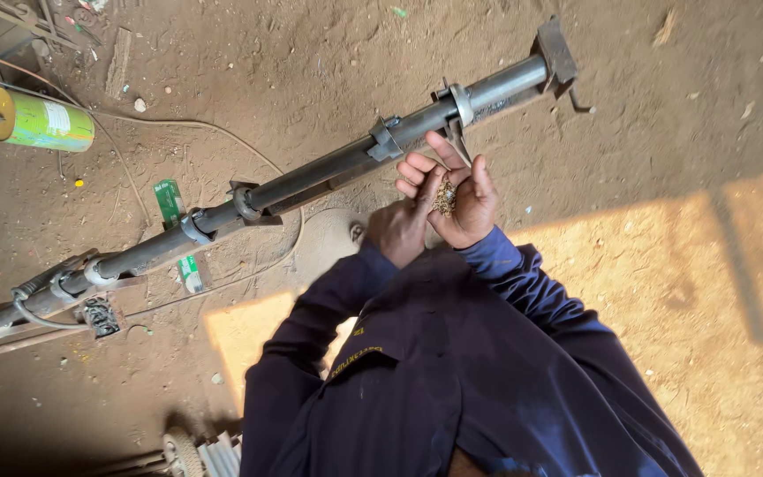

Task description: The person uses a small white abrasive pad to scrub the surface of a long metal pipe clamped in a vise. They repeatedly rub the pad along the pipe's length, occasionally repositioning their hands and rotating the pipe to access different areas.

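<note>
Brassy small bits [444,198] lie cupped in the open right hand [461,205] so none spill, while the left hand [404,225], fingers pinched, picks among them just below the steel pipe [328,168].

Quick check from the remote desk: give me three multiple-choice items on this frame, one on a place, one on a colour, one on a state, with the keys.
1. Where does the long grey metal pipe assembly lie?
A. on the dirt floor
B. on a workbench
C. in a crate

2. What colour is the cylindrical can at upper left?
A. red with a white end
B. green with a yellow end
C. black all over

3. What does the cupped right hand hold?
A. nothing
B. a hammer
C. a small pile of brownish bits

Key: 1 A, bare soil lies all around it. 2 B, green body, yellow end. 3 C, the bits rest in its palm while the left hand picks at them.
</note>
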Motion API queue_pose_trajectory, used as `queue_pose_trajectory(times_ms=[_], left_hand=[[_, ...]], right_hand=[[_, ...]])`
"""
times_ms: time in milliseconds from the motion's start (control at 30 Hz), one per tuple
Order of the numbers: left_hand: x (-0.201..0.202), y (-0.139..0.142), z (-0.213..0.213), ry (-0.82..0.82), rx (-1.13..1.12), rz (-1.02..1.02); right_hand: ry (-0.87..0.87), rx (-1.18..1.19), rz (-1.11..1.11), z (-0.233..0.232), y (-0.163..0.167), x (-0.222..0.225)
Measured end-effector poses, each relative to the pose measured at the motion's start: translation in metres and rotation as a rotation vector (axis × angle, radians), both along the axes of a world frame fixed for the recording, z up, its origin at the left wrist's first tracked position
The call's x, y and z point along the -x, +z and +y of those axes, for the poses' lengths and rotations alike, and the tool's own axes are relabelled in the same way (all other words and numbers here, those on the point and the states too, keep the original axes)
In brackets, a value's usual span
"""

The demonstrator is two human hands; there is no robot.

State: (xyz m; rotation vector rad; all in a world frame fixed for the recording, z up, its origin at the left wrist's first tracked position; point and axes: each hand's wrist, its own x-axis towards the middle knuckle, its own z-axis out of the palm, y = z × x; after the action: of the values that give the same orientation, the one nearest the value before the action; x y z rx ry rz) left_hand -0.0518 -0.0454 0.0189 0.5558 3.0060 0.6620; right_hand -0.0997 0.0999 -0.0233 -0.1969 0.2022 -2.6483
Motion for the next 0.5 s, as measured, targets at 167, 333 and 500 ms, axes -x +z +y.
queue_pose_trajectory(times_ms=[167, 333, 500], left_hand=[[-0.01, -0.021, 0.022, 0.055, -0.163, -0.08], [-0.029, -0.045, 0.011, -0.013, -0.148, -0.175], [-0.049, -0.054, -0.026, -0.205, -0.124, -0.054]], right_hand=[[-0.108, -0.157, 0.04, -0.005, 0.0, 0.005], [-0.231, -0.359, 0.046, -0.012, -0.001, -0.014], [-0.303, -0.302, -0.043, -0.045, -0.011, -0.054]])
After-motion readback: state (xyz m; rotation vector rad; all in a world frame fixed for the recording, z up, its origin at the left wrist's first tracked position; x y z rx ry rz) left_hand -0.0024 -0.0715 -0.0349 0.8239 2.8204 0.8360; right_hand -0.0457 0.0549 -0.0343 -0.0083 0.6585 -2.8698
